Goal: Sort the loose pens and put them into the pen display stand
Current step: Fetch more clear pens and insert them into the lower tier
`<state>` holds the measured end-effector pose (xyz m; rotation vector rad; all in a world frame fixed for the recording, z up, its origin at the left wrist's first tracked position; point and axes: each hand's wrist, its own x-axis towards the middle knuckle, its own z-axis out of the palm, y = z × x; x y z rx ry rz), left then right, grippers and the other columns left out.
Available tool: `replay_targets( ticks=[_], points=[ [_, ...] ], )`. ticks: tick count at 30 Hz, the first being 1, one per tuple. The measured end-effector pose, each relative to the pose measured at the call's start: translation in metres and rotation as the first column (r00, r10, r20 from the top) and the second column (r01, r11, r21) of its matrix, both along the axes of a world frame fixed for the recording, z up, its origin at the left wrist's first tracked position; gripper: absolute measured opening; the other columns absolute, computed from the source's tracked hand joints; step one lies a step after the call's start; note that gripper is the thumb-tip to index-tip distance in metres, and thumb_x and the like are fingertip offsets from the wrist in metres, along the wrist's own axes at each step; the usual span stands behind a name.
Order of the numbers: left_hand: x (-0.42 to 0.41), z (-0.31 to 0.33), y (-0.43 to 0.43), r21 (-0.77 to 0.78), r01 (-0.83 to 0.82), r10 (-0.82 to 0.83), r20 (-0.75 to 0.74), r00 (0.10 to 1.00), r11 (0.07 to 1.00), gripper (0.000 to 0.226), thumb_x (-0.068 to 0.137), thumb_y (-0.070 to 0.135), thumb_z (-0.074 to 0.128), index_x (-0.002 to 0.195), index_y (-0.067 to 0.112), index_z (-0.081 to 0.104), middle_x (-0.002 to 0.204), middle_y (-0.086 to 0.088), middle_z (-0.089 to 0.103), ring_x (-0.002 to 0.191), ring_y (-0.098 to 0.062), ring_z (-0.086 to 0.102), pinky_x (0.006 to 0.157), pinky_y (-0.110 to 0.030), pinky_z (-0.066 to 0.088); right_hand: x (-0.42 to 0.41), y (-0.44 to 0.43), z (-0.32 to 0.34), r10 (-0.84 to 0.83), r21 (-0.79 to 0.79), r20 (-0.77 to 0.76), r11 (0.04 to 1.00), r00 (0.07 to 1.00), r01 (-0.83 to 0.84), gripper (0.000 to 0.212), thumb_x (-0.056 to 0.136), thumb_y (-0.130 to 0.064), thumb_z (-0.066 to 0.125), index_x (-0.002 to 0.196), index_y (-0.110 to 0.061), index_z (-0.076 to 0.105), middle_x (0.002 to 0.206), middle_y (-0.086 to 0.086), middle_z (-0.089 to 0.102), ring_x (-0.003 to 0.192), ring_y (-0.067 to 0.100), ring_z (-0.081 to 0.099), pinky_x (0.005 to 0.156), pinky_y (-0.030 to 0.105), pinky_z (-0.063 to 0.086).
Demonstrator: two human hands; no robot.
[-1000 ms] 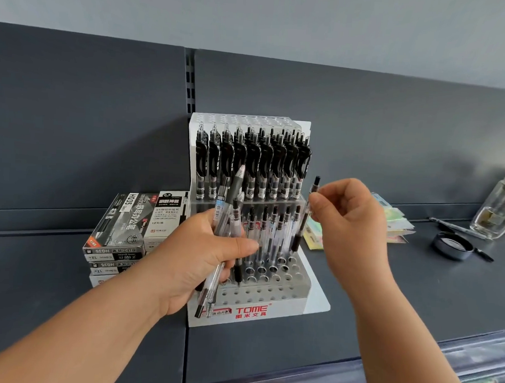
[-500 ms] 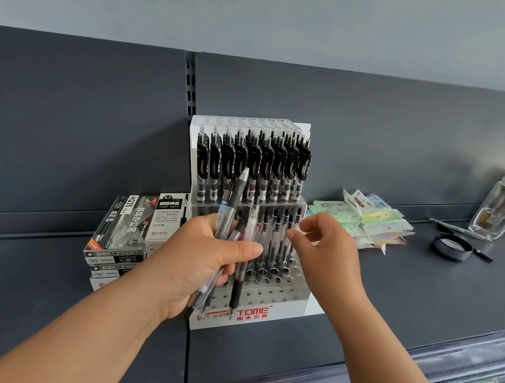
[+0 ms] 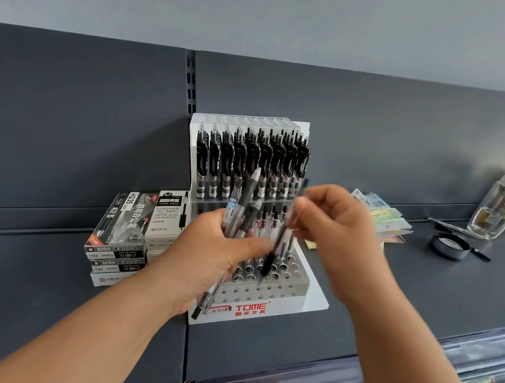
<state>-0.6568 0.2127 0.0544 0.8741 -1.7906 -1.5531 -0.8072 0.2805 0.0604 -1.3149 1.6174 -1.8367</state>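
A white tiered pen display stand (image 3: 268, 308) marked TOME stands on the dark shelf. Its upper tier is packed with black pens (image 3: 253, 162); the lower tier holds a few clear pens and many bare holes. My left hand (image 3: 212, 256) grips a bundle of loose pens (image 3: 241, 211) in front of the stand. My right hand (image 3: 336, 236) pinches a single pen (image 3: 276, 251), tilted, its tip just above the lower tier's holes. That pen is blurred by motion.
Stacked pen boxes (image 3: 129, 231) lie left of the stand. Coloured packets (image 3: 387, 219) are behind my right hand. Further right sit a round black lid (image 3: 449, 245), a glass jar (image 3: 499, 207) and a loose pen (image 3: 454, 228). A clear shelf-edge strip (image 3: 382, 371) runs along the front.
My right hand put one pen into the lower tier, reached to the bundle, and now has drawn another pen out to the right and tilts it over the holes. The left hand stayed put.
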Motion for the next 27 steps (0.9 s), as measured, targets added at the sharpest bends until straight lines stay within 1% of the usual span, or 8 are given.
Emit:
replay_targets(
  ticks=[5,11,17,19,21,23,24,27],
  points=[
    [0.002,-0.005,-0.003,0.063,-0.072,0.073,-0.008,0.997,0.995,0.012,0.086,0.029,0.064,0.090,0.018,0.062,0.071,0.000,0.060,0.055,-0.010,0.047,0.050,-0.025,0.041,-0.028,-0.004,-0.005,-0.251,-0.023,-0.126,0.968,0.960,0.250,0.017,0.090,-0.014,0.061,0.079,-0.026,0.060,0.070,-0.005,0.065,0.070,0.019,0.062,0.067,0.028,0.054],
    [0.004,-0.006,-0.003,0.108,-0.082,0.086,-0.038,0.996,0.991,0.013,0.087,0.028,0.064,0.088,0.015,0.064,0.068,0.002,0.052,0.058,-0.010,0.048,0.047,-0.022,0.040,-0.031,-0.018,-0.032,-0.243,0.124,-0.218,0.954,0.945,0.274,0.015,0.089,-0.017,0.063,0.079,-0.027,0.059,0.072,-0.008,0.064,0.069,0.013,0.059,0.063,0.024,0.048],
    [0.006,-0.008,-0.005,0.133,-0.053,0.060,-0.050,0.997,0.990,0.016,0.078,0.021,0.073,0.086,0.012,0.063,0.065,0.001,0.053,0.055,-0.010,0.048,0.047,-0.021,0.040,-0.030,-0.017,-0.046,-0.194,0.295,-0.304,0.912,0.933,0.286,0.014,0.089,-0.024,0.063,0.077,-0.019,0.060,0.068,0.003,0.062,0.061,0.014,0.051,0.057,0.028,0.041],
    [0.007,-0.009,-0.006,0.135,-0.062,0.070,-0.058,0.996,0.989,0.023,0.074,0.020,0.076,0.088,0.013,0.060,0.069,-0.001,0.055,0.056,-0.011,0.050,0.049,-0.022,0.040,-0.029,-0.017,-0.038,-0.213,0.299,-0.407,0.888,0.888,0.350,0.011,0.089,-0.027,0.064,0.085,-0.017,0.060,0.076,-0.005,0.061,0.072,0.013,0.053,0.061,0.027,0.039],
    [0.007,-0.008,-0.006,0.135,-0.071,0.081,-0.074,0.994,0.988,0.029,0.070,0.018,0.078,0.089,0.014,0.056,0.066,0.001,0.055,0.057,-0.012,0.050,0.050,-0.024,0.040,-0.023,-0.014,-0.032,-0.300,0.192,-0.497,0.877,0.814,0.440,0.014,0.088,-0.030,0.063,0.097,-0.021,0.058,0.093,-0.010,0.058,0.088,0.010,0.052,0.069,0.024,0.036],
    [0.008,-0.008,-0.006,0.127,-0.074,0.085,-0.082,0.993,0.989,0.033,0.067,0.018,0.079,0.088,0.014,0.054,0.061,0.004,0.055,0.056,-0.012,0.050,0.052,-0.026,0.041,-0.008,-0.009,-0.023,-0.340,0.064,-0.462,0.908,0.819,0.414,0.009,0.089,-0.031,0.062,0.093,-0.024,0.057,0.091,-0.011,0.058,0.085,0.007,0.052,0.066,0.019,0.038],
    [0.009,-0.008,-0.006,0.119,-0.071,0.080,-0.080,0.994,0.990,0.035,0.065,0.020,0.080,0.087,0.014,0.054,0.060,0.005,0.056,0.055,-0.012,0.051,0.053,-0.026,0.041,0.001,-0.008,-0.017,-0.302,0.047,-0.390,0.937,0.870,0.347,0.007,0.089,-0.030,0.061,0.088,-0.025,0.057,0.086,-0.012,0.059,0.079,0.004,0.054,0.063,0.016,0.040],
    [0.011,-0.007,-0.006,0.080,-0.039,0.045,-0.070,0.997,0.996,0.042,0.055,0.027,0.081,0.082,0.014,0.052,0.059,0.005,0.053,0.052,-0.009,0.051,0.053,-0.025,0.042,0.025,-0.009,-0.007,0.028,0.160,-0.032,0.987,0.999,-0.023,0.003,0.089,-0.027,0.062,0.091,-0.026,0.062,0.077,-0.011,0.063,0.067,0.002,0.059,0.062,0.016,0.046]
  ],
)
